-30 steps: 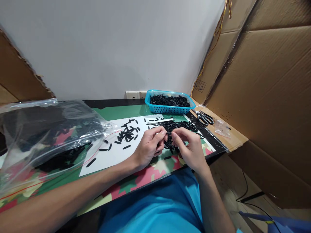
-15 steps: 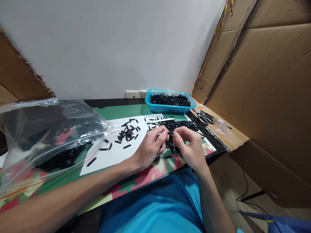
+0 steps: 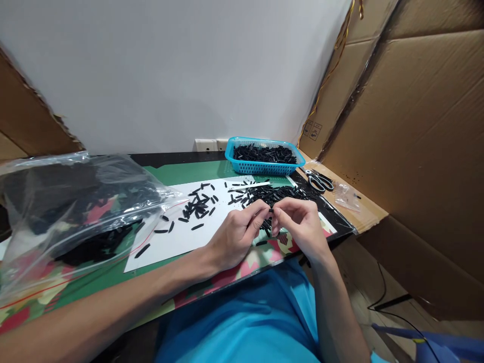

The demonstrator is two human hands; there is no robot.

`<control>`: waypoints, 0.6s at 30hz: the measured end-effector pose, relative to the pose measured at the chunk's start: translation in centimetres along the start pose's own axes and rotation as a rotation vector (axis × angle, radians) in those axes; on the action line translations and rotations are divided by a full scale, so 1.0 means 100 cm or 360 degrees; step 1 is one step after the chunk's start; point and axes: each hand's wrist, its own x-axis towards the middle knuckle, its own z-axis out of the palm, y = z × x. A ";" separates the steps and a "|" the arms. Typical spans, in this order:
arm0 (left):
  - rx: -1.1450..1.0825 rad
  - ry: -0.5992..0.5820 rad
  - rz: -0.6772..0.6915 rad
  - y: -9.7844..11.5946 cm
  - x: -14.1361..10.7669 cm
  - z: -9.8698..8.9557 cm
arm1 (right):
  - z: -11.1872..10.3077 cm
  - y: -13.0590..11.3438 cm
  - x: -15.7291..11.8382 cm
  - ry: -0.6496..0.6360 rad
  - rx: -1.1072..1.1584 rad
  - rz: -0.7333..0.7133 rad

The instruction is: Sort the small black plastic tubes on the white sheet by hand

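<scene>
Between my fingertips is a small black strip-like piece (image 3: 271,210), mostly covered by the fingers. My left hand (image 3: 240,229) pinches one end of it, and the closed thumb and forefinger of my right hand (image 3: 300,222) grip the other end. Just behind and below the hands lies a heap of similar black pieces (image 3: 278,193). A looser group of black pieces (image 3: 198,205) is spread over the white sheet (image 3: 177,247) to the left. A thin white strip (image 3: 251,186) rests at the heap's far side.
A blue basket (image 3: 264,169) full of black pieces stands at the back. Scissors (image 3: 318,181) and a small plastic bag (image 3: 347,197) lie at the right. A large clear zip bag (image 3: 86,201) with black contents covers the left side. Cardboard (image 3: 423,131) walls the right.
Both hands have shifted slightly right, and the fingertips have come closer together over the black piece. The loose pieces on the sheet look unchanged.
</scene>
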 end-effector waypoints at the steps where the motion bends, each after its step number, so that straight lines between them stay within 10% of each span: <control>1: 0.0000 -0.0010 -0.0007 0.001 0.000 0.000 | 0.000 -0.001 0.000 0.0000 -0.0005 0.0015; 18: -0.0141 -0.0065 -0.0164 0.003 0.002 0.000 | 0.001 -0.003 0.000 0.0049 0.0047 0.0069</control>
